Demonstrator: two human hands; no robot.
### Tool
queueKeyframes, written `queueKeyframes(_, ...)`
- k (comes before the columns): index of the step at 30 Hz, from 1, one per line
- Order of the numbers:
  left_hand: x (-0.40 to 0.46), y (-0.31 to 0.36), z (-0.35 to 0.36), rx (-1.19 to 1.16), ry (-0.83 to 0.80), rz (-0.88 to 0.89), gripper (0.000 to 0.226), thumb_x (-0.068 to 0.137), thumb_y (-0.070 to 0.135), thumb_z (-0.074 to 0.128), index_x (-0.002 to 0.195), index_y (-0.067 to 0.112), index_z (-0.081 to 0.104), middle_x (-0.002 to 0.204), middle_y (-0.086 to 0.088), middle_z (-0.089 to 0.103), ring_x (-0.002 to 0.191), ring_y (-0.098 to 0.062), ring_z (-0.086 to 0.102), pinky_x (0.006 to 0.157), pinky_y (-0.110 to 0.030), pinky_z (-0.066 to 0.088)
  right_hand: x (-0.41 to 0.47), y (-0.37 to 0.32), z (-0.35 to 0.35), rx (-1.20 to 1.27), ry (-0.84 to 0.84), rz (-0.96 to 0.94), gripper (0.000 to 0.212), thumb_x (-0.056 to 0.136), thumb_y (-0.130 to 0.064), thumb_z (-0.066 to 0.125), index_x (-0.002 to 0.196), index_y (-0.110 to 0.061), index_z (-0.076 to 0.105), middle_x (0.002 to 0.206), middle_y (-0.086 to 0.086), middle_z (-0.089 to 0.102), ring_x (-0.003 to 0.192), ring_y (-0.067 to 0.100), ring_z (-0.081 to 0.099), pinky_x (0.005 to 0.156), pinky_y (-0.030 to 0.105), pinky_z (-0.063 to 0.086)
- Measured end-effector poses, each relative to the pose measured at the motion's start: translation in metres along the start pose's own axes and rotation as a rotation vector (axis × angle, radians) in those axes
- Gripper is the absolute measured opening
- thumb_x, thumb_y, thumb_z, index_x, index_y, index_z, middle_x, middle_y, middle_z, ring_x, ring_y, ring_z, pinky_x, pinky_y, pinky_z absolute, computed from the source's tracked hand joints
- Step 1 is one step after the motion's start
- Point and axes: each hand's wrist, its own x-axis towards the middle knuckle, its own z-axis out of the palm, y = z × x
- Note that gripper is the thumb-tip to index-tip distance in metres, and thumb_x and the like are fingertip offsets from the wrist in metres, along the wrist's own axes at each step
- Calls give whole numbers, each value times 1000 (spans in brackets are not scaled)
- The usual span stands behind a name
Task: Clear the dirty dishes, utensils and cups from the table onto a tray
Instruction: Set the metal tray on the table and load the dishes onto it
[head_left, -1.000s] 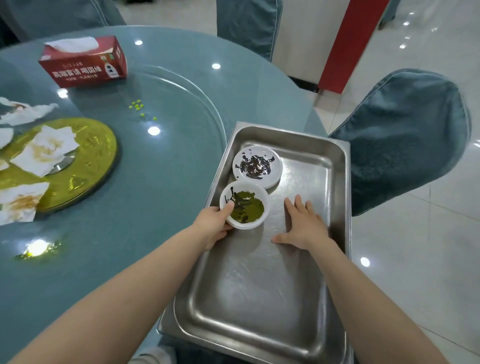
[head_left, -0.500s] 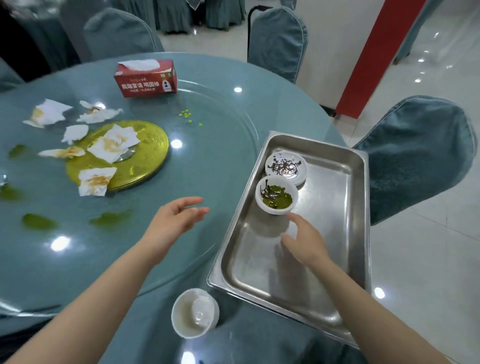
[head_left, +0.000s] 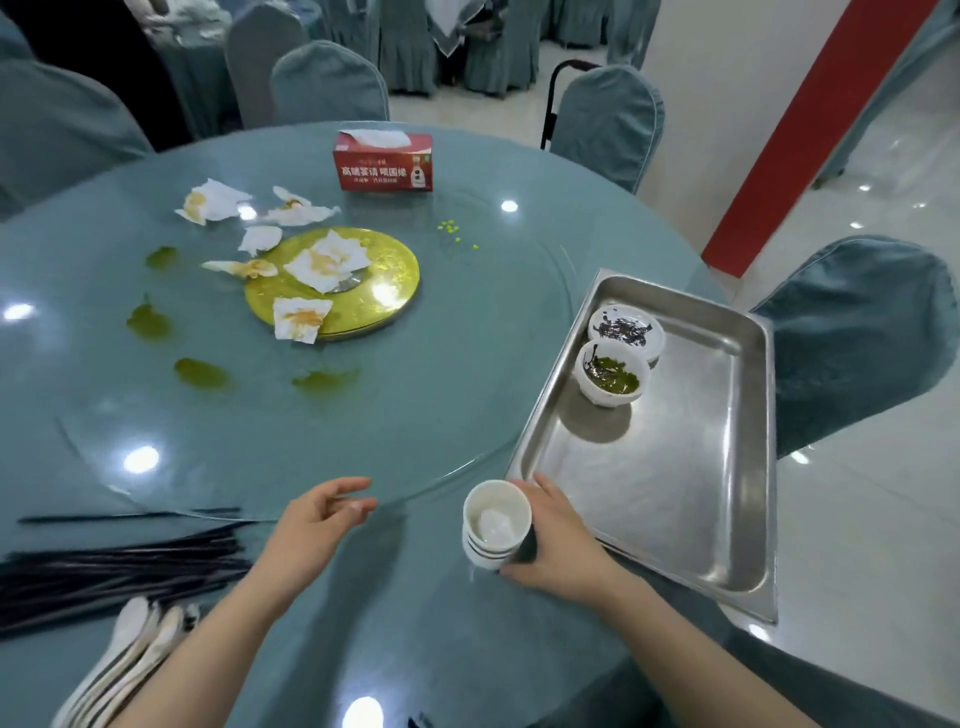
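Two dirty bowls (head_left: 613, 379) already sit at the far end of the tray (head_left: 670, 499). The right hand (head_left: 558, 543) grips stacked cups (head_left: 496, 525) just beside the tray's near corner; the left hand (head_left: 317, 519) hovers open, holding nothing. Chopsticks (head_left: 119, 566) and spoons (head_left: 130, 654) remain well left of the tray.

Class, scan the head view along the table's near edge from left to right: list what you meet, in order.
Black chopsticks → white spoons → left hand → stacked paper cups → right hand → steel tray.
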Motion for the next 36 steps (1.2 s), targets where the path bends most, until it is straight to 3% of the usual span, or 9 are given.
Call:
queueKeyframes(2, -8, -8, -6, 3, -10, -3, 24, 94, 4, 54, 115, 14, 61, 101, -5, 72, 94, -10, 65, 79, -16, 45, 2, -8, 10, 44, 51, 50, 76, 61, -39, 74, 130, -29, 44, 128, -21, 46, 128, -5, 29, 117, 23, 8)
queueKeyframes(5, -13, -16, -11, 5, -9, -11, 25, 93, 3, 55, 115, 13, 61, 99, -2, 73, 97, -13, 65, 82, -21, 43, 4, -18, 18, 240, 149, 175, 60, 56, -34, 79, 107, -44, 51, 107, -25, 59, 104, -8, 52, 94, 20, 44)
queueKeyframes(8, -14, -19, -14, -6, 10, -18, 26, 94, 2, 52, 116, 12, 60, 100, -4, 72, 99, -18, 65, 83, -24, 43, 5, -17, 19, 427, 232, 261, 62, 53, -31, 82, 106, -47, 54, 102, -27, 65, 96, -13, 58, 76, 5, 45)
queueKeyframes(13, -7, -15, -11, -24, 29, -19, 26, 95, 3, 49, 118, 12, 59, 103, -6, 72, 99, -18, 65, 86, -27, 43, 10, 0, -8, 820, 587, 338, 52, 68, -6, 80, 112, -24, 58, 100, -13, 71, 95, 3, 67, 78, 17, 54)
queueKeyframes(18, 8, -7, -1, -38, 45, -38, 26, 96, 3, 48, 117, 13, 59, 103, -6, 71, 100, -20, 65, 89, -33, 44, 13, 36, -51, 826, 891, 547, 60, 69, -23, 80, 120, -20, 47, 105, -7, 64, 95, 6, 62, 79, 26, 51)
queueKeyframes(25, 27, -4, 10, -58, 67, -71, 25, 95, 3, 49, 115, 14, 60, 102, -7, 71, 97, -22, 65, 83, -31, 45, 49, 83, -60, 608, 459, 811, 56, 73, -38, 77, 116, -13, 52, 108, 3, 63, 94, 23, 62, 82, 44, 54)
queueKeyframes(28, 33, -4, 10, -66, 79, -87, 26, 95, 2, 48, 115, 13, 60, 102, -8, 71, 94, -21, 65, 77, -25, 45, 65, 89, -50, 668, 320, 855, 55, 79, -44, 71, 116, -6, 55, 109, 11, 64, 93, 26, 64, 64, 35, 56)
queueKeyframes(32, 39, -5, 10, -78, 110, -108, 26, 95, 0, 47, 114, 12, 60, 101, -8, 70, 91, -19, 65, 74, -23, 44, 77, 96, -45, 578, 287, 823, 52, 83, -42, 65, 113, -1, 59, 109, 16, 66, 98, 33, 64, 87, 47, 53)
queueKeyframes(36, 46, -7, 15, -103, 117, -122, 26, 95, 0, 47, 114, 12, 60, 100, -8, 70, 90, -19, 65, 74, -24, 44, 70, 94, -55, 383, 222, 782, 44, 85, -41, 63, 113, -6, 63, 107, 12, 67, 97, 29, 63, 87, 42, 52)
